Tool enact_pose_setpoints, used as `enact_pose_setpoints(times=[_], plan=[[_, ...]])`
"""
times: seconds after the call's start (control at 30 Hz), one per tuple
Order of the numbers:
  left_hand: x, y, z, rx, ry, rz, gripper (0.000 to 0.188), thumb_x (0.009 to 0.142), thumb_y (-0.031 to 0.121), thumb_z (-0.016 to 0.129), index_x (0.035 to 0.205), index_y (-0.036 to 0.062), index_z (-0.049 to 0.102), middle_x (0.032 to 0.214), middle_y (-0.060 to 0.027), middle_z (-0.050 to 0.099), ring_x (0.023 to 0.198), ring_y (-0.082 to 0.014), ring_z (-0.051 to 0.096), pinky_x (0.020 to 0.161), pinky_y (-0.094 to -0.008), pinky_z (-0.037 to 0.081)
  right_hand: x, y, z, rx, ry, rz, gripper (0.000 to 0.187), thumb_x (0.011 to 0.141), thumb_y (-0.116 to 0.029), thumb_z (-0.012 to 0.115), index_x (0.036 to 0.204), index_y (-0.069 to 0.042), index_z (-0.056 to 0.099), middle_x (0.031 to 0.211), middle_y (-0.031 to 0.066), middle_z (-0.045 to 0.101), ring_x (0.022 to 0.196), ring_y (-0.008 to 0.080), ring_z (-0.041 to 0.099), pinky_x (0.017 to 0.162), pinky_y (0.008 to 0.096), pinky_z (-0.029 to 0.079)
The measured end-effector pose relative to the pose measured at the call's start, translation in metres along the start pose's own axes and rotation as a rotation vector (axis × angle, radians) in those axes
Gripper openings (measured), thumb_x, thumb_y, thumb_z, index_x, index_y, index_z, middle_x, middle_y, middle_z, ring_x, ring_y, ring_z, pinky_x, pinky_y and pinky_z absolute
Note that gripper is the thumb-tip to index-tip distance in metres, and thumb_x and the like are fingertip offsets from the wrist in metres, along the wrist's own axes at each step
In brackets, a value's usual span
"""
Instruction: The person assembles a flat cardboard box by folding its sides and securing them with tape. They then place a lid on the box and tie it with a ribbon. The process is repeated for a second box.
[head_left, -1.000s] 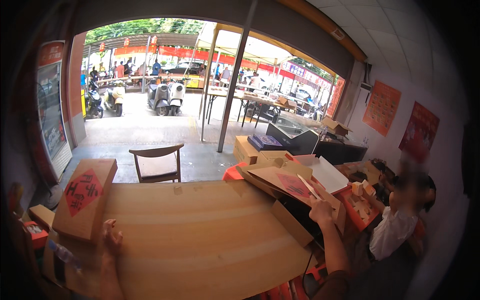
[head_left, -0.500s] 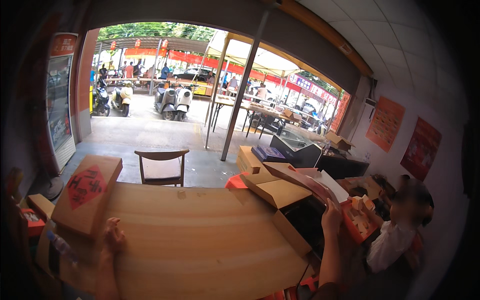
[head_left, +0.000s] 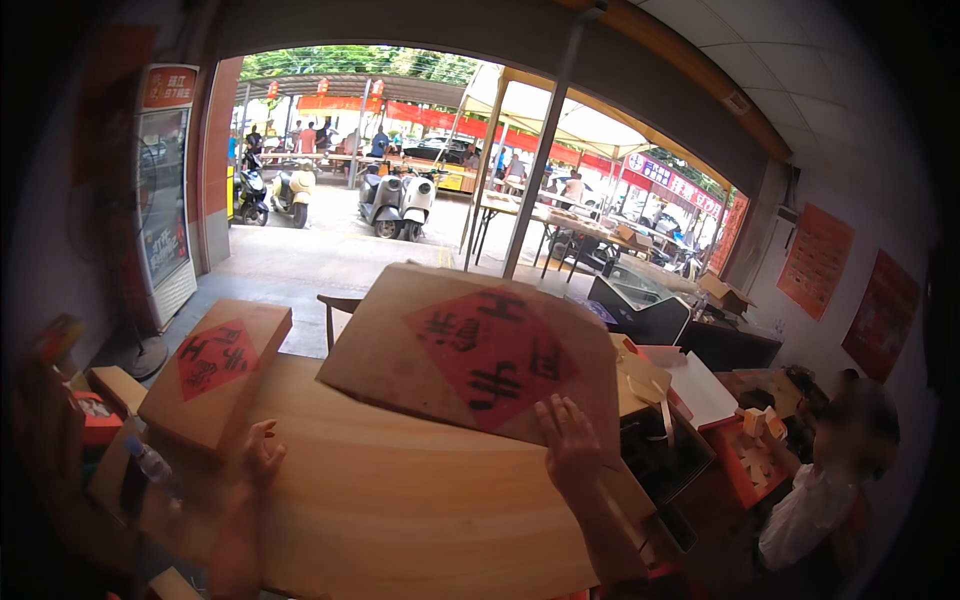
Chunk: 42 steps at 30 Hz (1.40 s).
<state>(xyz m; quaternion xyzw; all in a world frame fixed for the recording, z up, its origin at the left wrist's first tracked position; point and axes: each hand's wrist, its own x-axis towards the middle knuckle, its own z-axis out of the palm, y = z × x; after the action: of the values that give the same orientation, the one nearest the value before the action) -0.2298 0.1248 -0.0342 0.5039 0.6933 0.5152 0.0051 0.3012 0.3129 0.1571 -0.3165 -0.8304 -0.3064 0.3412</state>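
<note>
Above the table (head_left: pixel 400 480), the cardboard box (head_left: pixel 390 345) tilts, its long axis running leftward from the right hand (head_left: pixel 574 448) — the nearer one, fingers clasping the box's near edge — while the left hand (head_left: pixel 262 456) hangs apart, fingers loosely curled, empty.

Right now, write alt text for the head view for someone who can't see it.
A person's right grip holds a large, red-labelled cardboard piece tilted over a wood-coloured table. The left grip, loosely curled, is beside a similarly marked cardboard box at left. Beyond, scooters stand outside; another person is at right.
</note>
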Motion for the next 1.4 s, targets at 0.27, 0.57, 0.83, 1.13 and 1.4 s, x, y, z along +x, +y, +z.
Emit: enact_pose_setpoints(times=[0.27, 0.57, 0.83, 1.13, 1.4], plan=[[0.002, -0.02, 0.01, -1.221, -0.129, -0.361, 0.057, 0.108, 0.035, 0.054, 0.153, 0.0014, 0.041, 0.127, -0.0161, 0.066, 0.114, -0.0239, 0.066, 0.1, -0.0366, 0.052, -0.035, -0.102, 0.065, 0.233, -0.112, -0.256, 0.039, 0.093, -0.016, 0.065, 0.131, -0.014, 0.07, 0.129, 0.0129, 0.072, 0.118, 0.0296, 0.069, 0.095, 0.0432, 0.057], [0.004, -0.003, -0.002, -0.738, -0.234, -0.338, 0.074, 0.085, -0.009, 0.062, 0.155, -0.0035, 0.039, 0.137, -0.0187, 0.063, 0.123, -0.0242, 0.064, 0.107, -0.0371, 0.05, -0.08, -0.119, 0.055, 0.442, -0.306, -0.3, 0.038, 0.093, -0.03, 0.071, 0.126, -0.011, 0.072, 0.126, 0.0109, 0.071, 0.119, 0.0288, 0.067, 0.096, 0.0428, 0.056], [0.004, -0.021, 0.009, -0.655, -0.265, -0.249, 0.071, 0.086, -0.01, 0.057, 0.155, -0.0057, 0.039, 0.147, -0.0219, 0.058, 0.134, -0.0278, 0.058, 0.116, -0.0378, 0.044, -0.094, -0.024, 0.067, 0.661, -0.513, 0.251, 0.07, 0.093, -0.059, 0.071, 0.138, -0.006, 0.066, 0.143, 0.0206, 0.062, 0.131, 0.0406, 0.058, 0.112, 0.0498, 0.046], [0.004, -0.011, 0.012, -0.641, -0.293, -0.206, 0.081, 0.086, 0.0, 0.064, 0.16, -0.0068, 0.03, 0.154, -0.0212, 0.05, 0.138, -0.029, 0.055, 0.117, -0.0401, 0.043, -0.154, 0.0, 0.112, 0.512, -0.613, 0.602, 0.079, 0.097, -0.059, 0.063, 0.155, -0.006, 0.049, 0.158, 0.0257, 0.047, 0.15, 0.0426, 0.039, 0.125, 0.0507, 0.028], [0.002, -0.01, 0.01, -0.809, -0.307, -0.305, 0.09, 0.087, 0.015, 0.064, 0.164, -0.0053, 0.023, 0.162, -0.0215, 0.042, 0.149, -0.0295, 0.043, 0.122, -0.0399, 0.035, -0.146, -0.003, 0.098, 0.804, -0.543, 0.755, 0.098, 0.082, -0.056, 0.081, 0.159, -0.009, 0.043, 0.163, 0.0268, 0.038, 0.153, 0.0408, 0.035, 0.127, 0.0499, 0.025]])
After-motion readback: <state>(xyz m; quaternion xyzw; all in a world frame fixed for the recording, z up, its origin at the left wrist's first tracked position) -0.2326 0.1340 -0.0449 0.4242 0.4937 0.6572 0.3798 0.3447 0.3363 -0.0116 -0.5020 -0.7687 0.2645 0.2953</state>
